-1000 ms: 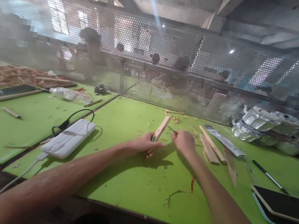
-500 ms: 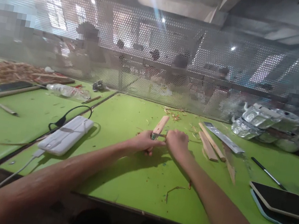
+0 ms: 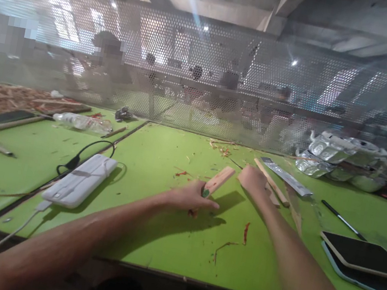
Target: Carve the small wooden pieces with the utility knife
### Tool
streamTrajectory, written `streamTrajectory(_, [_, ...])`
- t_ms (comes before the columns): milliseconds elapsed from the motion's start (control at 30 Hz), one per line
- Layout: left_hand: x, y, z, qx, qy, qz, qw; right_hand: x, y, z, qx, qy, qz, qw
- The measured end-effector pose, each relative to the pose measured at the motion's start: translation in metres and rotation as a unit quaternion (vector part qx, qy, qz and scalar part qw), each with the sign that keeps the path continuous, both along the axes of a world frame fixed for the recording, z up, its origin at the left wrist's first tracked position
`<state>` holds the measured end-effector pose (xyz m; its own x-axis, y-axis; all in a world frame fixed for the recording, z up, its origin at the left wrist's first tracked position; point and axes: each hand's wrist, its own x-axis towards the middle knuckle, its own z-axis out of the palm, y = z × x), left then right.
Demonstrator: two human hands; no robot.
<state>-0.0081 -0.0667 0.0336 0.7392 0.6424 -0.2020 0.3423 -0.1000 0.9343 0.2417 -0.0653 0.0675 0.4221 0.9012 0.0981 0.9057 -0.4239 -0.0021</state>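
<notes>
My left hand is wrapped round the lower end of a flat wooden strip, its thumb stretched out to the right. The strip tilts up and to the right, with a green patch near the grip and reddish marks on its face. My right hand is a closed fist to the right of the strip, apart from it. From the fist a thin, dark carving knife blade points up and left; the handle is hidden in the fingers.
On the green table lie a white power bank, wooden strips, a silver packet, a pen and a tablet. Foil-like bundles stand at back right. A perforated screen closes the far side; people sit beyond.
My right hand has moved right and slightly up, taking the knife off the wooden strip. The strip has shifted right and down and tilts further right. Fresh red shavings lie on the table.
</notes>
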Motion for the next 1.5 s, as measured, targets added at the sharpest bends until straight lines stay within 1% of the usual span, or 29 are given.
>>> streamTrajectory(67, [0.000,0.003,0.000,0.018,0.005,0.024,1.000,-0.002,-0.002,0.002,-0.008,-0.005,-0.015,1.000])
streamTrajectory(133, [-0.003,0.008,0.001,0.026,0.009,0.041,0.999,-0.011,-0.001,0.002,-0.008,-0.007,-0.006,1.000])
streamTrajectory(200, [-0.007,0.012,0.003,0.010,-0.014,0.039,0.999,-0.021,-0.001,0.002,0.003,-0.004,0.020,1.000])
streamTrajectory(333, [-0.009,0.015,0.005,-0.046,-0.097,0.037,0.994,-0.032,-0.003,0.002,0.027,0.013,0.056,0.998])
streamTrajectory(400, [-0.008,0.016,0.004,-0.061,-0.117,0.053,0.990,-0.036,-0.007,0.003,0.039,0.023,0.076,0.996])
streamTrajectory(467, [-0.006,0.017,0.004,-0.061,-0.122,0.075,0.988,-0.044,-0.012,0.004,0.050,0.030,0.109,0.992])
streamTrajectory(533, [-0.005,0.016,0.004,-0.048,-0.122,0.095,0.987,-0.057,-0.017,0.005,0.030,0.028,0.145,0.989])
streamTrajectory(600, [-0.004,0.016,0.004,-0.032,-0.130,0.109,0.985,-0.072,-0.020,0.004,-0.008,0.023,0.171,0.985])
streamTrajectory(667, [-0.004,0.016,0.003,-0.022,-0.149,0.119,0.982,-0.087,-0.023,0.002,-0.042,0.017,0.182,0.982])
streamTrajectory(733, [-0.003,0.017,0.000,-0.020,-0.164,0.128,0.978,-0.096,-0.024,-0.001,-0.055,0.009,0.189,0.980])
streamTrajectory(833, [0.000,0.018,-0.006,-0.013,-0.163,0.132,0.978,-0.100,-0.024,-0.004,-0.063,-0.016,0.188,0.980])
streamTrajectory(933, [0.002,0.016,-0.009,-0.004,-0.155,0.139,0.978,-0.097,-0.023,-0.005,-0.050,-0.038,0.176,0.982])
streamTrajectory(1000, [0.003,0.013,-0.006,-0.015,-0.160,0.149,0.976,-0.095,-0.024,-0.005,-0.041,-0.046,0.172,0.983])
streamTrajectory(1067, [0.003,0.010,-0.002,-0.042,-0.170,0.151,0.973,-0.095,-0.025,-0.004,-0.034,-0.051,0.172,0.983])
streamTrajectory(1200, [0.001,0.005,0.007,-0.101,-0.186,0.139,0.967,-0.098,-0.026,-0.002,-0.034,-0.052,0.170,0.984])
streamTrajectory(1333, [-0.002,0.003,0.010,-0.132,-0.203,0.119,0.963,-0.101,-0.026,-0.002,-0.036,-0.038,0.157,0.986])
streamTrajectory(1400, [-0.002,0.003,0.010,-0.132,-0.205,0.119,0.963,-0.102,-0.025,0.000,-0.040,-0.035,0.145,0.988])
streamTrajectory(1500, [0.001,0.004,0.010,-0.095,-0.189,0.146,0.966,-0.103,-0.023,0.002,-0.050,-0.052,0.136,0.988])
